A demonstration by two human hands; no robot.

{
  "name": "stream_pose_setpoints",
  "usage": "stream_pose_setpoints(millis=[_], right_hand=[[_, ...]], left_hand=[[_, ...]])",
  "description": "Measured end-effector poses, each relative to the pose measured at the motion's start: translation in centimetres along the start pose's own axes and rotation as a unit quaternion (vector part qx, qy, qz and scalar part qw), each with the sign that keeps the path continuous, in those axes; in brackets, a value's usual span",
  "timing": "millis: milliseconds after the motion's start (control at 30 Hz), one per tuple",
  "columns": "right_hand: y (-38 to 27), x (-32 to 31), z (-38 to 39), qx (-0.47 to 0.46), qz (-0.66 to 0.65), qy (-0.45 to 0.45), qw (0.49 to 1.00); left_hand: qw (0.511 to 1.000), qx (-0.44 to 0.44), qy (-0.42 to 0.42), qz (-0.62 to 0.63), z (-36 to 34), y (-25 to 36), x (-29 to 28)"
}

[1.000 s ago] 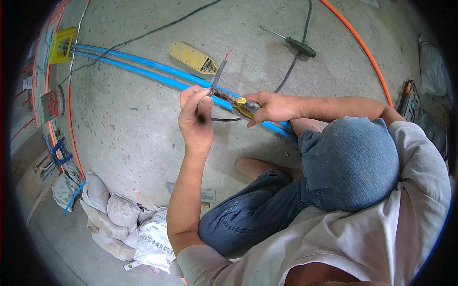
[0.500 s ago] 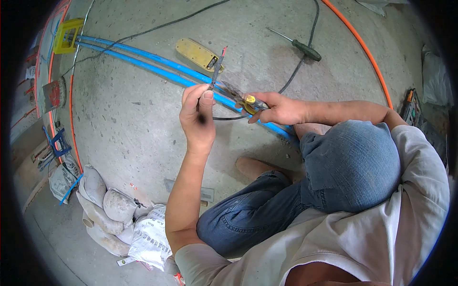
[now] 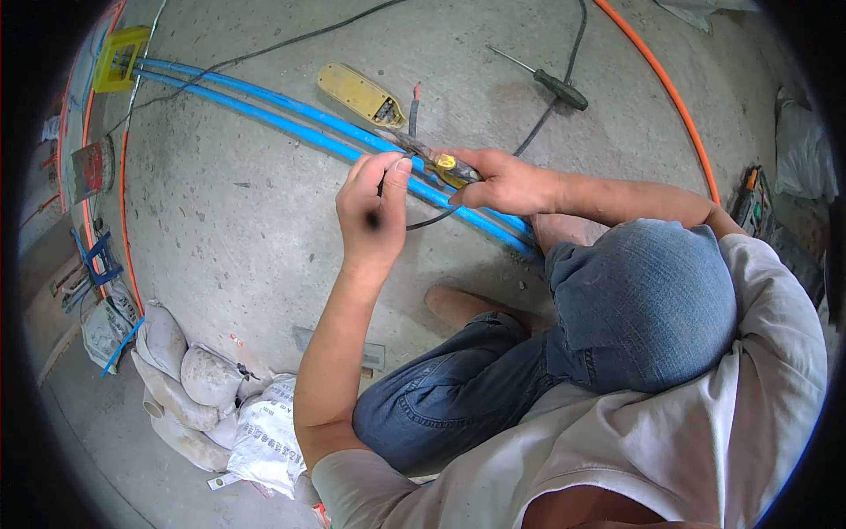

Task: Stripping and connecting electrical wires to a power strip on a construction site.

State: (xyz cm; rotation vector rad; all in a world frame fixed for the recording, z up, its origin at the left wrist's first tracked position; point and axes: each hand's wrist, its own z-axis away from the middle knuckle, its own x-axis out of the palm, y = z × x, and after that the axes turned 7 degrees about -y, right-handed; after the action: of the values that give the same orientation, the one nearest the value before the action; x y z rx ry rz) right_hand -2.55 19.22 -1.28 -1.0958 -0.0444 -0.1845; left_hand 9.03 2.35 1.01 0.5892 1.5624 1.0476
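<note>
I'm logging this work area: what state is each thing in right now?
Left hand: closed on the black cable.
Black cable: held, red showing at its upper tip.
Right hand: closed on the pliers.
Pliers: held; jaws open or shut, cannot tell.
Screwdriver: lying on the floor.
Blue pipes: lying side by side.
Sacks: piled together.

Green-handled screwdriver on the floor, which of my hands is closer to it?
Your right hand. It grips the pliers below and left of the screwdriver in the picture; your left hand, holding the black cable, is farther left.
</note>
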Motion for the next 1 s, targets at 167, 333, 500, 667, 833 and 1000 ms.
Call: stream_pose_setpoints(millis=[167,333,500,667,833,1000], right_hand=[[0.2,-0.8,-0.3,0.001,-0.016,-0.052,0.999],[0.0,-0.2,0.1,-0.02,-0.005,-0.014,1.0],[-0.3,-1.1,-0.1,0.012,-0.106,-0.103,0.989],[-1.2,-0.7,0.5,0.052,-0.049,-0.061,0.996],[-0.7,-0.7,0.6,0.02,-0.063,-0.046,0.997],[-0.5,-0.7,0.6,0.041,-0.241,-0.15,0.958]], left_hand=[[1.0,0.01,-0.02,-0.009,-0.1,0.0,-0.6],[0.998,0.03,-0.052,-0.031,-0.2,0.2,-1.5],[0.994,0.034,-0.084,-0.059,-0.5,0.6,-2.1],[0.993,0.047,-0.107,-0.024,-0.4,-0.4,-2.5],[0.991,0.051,-0.121,0.003,-0.2,-0.8,-2.5],[0.99,0.07,-0.116,0.047,0.3,-1.4,-2.5]])
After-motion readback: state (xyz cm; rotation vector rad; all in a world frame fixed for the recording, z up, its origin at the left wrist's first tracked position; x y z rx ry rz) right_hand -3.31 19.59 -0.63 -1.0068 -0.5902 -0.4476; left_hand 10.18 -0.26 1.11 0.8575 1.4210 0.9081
